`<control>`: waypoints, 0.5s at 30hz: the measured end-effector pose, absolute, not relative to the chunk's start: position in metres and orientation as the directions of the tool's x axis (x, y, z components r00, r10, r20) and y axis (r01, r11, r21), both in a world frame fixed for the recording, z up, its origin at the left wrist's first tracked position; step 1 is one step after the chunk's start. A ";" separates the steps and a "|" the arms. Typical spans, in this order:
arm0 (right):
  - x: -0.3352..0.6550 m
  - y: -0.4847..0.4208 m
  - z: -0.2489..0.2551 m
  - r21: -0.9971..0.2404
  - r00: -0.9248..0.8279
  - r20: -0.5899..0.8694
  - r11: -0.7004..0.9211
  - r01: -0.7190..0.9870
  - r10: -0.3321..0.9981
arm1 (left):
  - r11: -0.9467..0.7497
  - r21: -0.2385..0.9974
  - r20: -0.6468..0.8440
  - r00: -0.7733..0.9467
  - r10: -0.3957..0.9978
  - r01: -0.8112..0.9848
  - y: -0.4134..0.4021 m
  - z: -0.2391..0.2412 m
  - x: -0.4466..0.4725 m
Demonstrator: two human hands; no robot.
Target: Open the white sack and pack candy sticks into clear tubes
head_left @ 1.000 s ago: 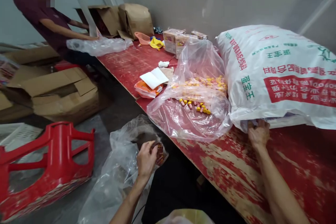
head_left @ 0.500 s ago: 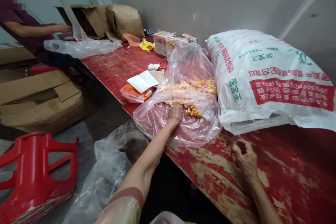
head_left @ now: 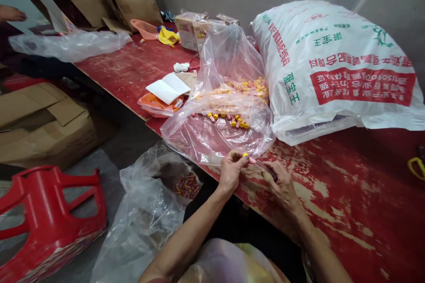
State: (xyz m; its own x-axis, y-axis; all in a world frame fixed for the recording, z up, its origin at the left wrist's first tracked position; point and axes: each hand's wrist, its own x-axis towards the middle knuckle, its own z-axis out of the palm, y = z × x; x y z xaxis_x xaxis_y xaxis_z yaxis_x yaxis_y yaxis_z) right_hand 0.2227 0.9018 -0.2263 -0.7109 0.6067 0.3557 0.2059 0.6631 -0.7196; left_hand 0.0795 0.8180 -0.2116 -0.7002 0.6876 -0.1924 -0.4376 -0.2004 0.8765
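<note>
Pinching one yellow-capped tube (head_left: 248, 157), the left hand (head_left: 231, 169) and right hand (head_left: 282, 188) both grip it. Just behind lie one clear bag (head_left: 212, 141) and one white sack (head_left: 332, 22).

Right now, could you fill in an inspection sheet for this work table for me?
Surface: worn red table, paint scraped pale near the edge.
Job's things: yellow-capped tube; open clear bag holding many more.
Clutter: white sack, booklet, orange scoop at the far end.
Hands: left hand and right hand both pinch the tube at the table edge.
Cables: nothing seen.
Surroundings: floor bag, red stool tipped over, cardboard boxes; another person's hand far left.
</note>
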 end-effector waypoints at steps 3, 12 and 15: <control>0.225 0.892 -0.223 -0.666 -0.740 0.346 0.706 0.240 0.577 | -0.210 0.856 -0.217 -0.696 0.684 -0.473 0.811 -0.215 0.106; 0.239 0.869 -0.211 -0.591 -0.808 0.296 0.762 0.264 0.510 | -0.013 0.984 -0.101 -0.627 0.773 -0.175 0.781 -0.218 0.136; 0.252 0.868 -0.208 -0.593 -0.814 0.242 0.744 0.306 0.528 | 0.016 0.992 -0.088 -0.588 0.804 -0.127 0.779 -0.224 0.147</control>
State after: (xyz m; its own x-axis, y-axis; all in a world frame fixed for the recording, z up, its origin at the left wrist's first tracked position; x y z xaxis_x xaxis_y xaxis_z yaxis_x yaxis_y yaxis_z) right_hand 0.2520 0.8676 -0.2079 -0.8143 0.5278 0.2415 0.3064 0.7443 -0.5934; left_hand 0.1471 0.7794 -0.2235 -0.5879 0.8041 -0.0879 -0.1270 0.0156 0.9918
